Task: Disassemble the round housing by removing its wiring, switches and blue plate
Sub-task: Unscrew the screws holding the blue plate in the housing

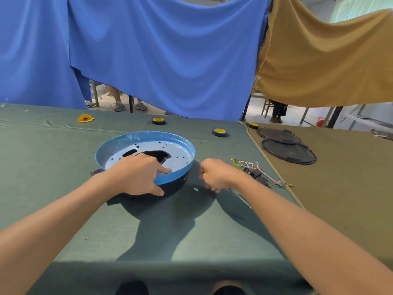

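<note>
The round housing (174, 186) is dark, sits mid-table on the green cloth and is lined by the blue plate (148, 146), which has holes and a dark cut-out. My left hand (136, 175) grips the near rim, with its fingers inside on the plate and its thumb on the outer wall. My right hand (214, 175) is curled just right of the housing round a yellow-handled tool, whose metal shaft (241, 198) points back towards me. The wiring with switches (257, 173) lies loose on the cloth, right of that hand.
A small white piece (195, 189) lies near the housing. Yellow-centred black rolls (158, 120) (219, 132) and a yellow scrap (85, 118) sit at the back. Two black round covers (289, 154) rest on the brown cloth at right. Blue and tan curtains hang behind.
</note>
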Tool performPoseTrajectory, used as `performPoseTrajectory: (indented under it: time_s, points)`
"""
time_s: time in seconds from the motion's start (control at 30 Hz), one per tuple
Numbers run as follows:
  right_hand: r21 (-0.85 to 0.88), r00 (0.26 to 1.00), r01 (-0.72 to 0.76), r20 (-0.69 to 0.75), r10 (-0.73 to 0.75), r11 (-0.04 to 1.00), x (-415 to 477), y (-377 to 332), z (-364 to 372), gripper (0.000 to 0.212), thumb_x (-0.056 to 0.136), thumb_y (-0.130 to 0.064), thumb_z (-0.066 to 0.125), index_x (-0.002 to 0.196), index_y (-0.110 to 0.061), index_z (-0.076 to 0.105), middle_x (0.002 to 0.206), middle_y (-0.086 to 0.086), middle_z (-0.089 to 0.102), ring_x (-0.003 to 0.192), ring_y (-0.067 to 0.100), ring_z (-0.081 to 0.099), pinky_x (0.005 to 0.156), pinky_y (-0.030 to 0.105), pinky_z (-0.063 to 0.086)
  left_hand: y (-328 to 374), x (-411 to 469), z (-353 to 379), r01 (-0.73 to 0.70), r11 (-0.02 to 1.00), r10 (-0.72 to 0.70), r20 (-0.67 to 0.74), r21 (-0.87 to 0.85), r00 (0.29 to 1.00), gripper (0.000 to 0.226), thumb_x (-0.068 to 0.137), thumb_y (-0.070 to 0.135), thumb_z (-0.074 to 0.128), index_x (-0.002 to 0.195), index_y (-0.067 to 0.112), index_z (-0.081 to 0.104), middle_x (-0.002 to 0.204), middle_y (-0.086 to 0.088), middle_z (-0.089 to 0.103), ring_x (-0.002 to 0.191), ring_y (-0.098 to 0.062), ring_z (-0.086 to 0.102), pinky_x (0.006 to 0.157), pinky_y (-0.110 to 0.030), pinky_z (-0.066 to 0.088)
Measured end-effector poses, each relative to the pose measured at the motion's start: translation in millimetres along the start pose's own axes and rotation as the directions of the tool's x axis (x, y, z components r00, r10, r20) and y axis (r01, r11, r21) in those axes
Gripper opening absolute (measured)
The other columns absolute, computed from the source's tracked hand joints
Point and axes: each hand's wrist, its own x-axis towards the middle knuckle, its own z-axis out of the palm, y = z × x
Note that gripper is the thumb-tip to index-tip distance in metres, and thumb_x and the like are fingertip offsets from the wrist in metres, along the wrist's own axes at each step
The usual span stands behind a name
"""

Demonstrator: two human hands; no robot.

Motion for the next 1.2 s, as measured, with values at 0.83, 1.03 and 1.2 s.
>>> performPoseTrajectory:
  time_s: [0.83, 1.03, 1.2]
  points:
    - [0.207, 0.951, -0.096, -0.27, 0.151, 0.974, -10, 22, -20, 0.026, 0.09, -0.025, 0.052, 0.091, 0.001, 0.056, 0.083, 0.022, 0.059, 0.07, 0.026, 0.05, 0.064, 0.036, 0.041, 48, 14, -12, 0.033, 0.999, -0.027, 0.129, -0.043, 0.991, 0.074, 0.079, 0.073, 0.053, 0.143, 0.036, 0.043, 0.124, 0.001, 0.06, 0.113, -0.025, 0.054, 0.094, -0.04, 0.041]
    - [0.527, 0.983, -0.01, -0.153, 0.106, 0.85, -16, 1, -50, 0.022, 0.087, 0.007, 0.041, 0.106, 0.0, 0.049, 0.079, 0.013, 0.04, 0.066, 0.019, 0.035, 0.055, 0.032, 0.03, 5, -1, -32, 0.086, 0.966, -0.005, 0.315, -0.245, 0.949, 0.108, 0.058, 0.091, 0.047, 0.15, 0.038, 0.025, 0.135, 0.011, 0.047, 0.116, -0.016, 0.045, 0.102, -0.029, 0.034]
    - [0.748, 0.986, 0.102, -0.161, 0.03, 0.656, -15, -18, -56, 0.03, 0.097, 0.006, 0.043, 0.123, -0.007, 0.042, 0.107, 0.019, 0.053, 0.072, 0.02, 0.059, 0.056, 0.026, 0.052, -16, -7, -27, 0.062, 0.991, -0.015, 0.357, -0.122, 0.934, 0.098, 0.052, 0.093, 0.054, 0.138, 0.05, 0.038, 0.128, 0.011, 0.053, 0.123, -0.02, 0.042, 0.102, -0.033, 0.025]
